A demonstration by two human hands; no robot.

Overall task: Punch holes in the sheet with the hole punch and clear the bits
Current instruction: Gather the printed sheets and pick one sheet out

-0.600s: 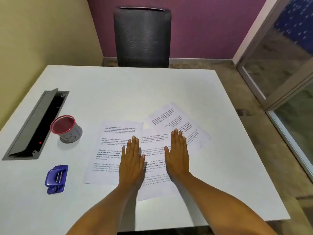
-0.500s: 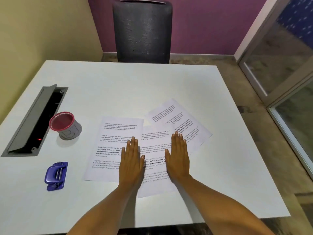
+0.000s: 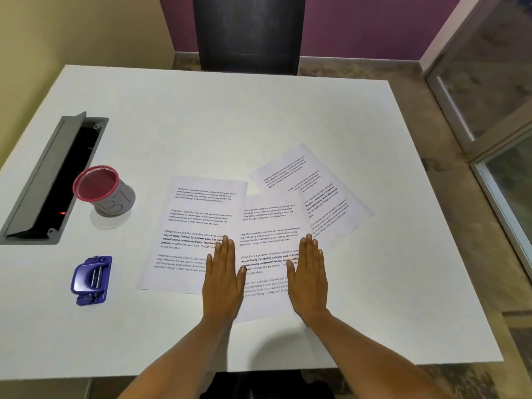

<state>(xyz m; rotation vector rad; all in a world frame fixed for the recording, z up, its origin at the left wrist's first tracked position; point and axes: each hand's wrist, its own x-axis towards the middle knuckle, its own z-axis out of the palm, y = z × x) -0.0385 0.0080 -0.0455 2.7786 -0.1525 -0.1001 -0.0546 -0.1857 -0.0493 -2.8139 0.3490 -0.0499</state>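
Both hands, left hand (image 3: 223, 279) and right hand (image 3: 308, 279), stay flat, grip open, on unmoved sheets (image 3: 267, 246).

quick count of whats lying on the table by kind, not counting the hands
printed sheets: 3 (left, middle, right)
hole punch, blue: 1
cup, grey with a red rim: 1
total: 5

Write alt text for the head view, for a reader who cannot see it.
Left hand and right hand lie flat, palms down, on three fanned printed sheets on a white table. A blue hole punch sits untouched to the left, beyond it a red-rimmed cup.
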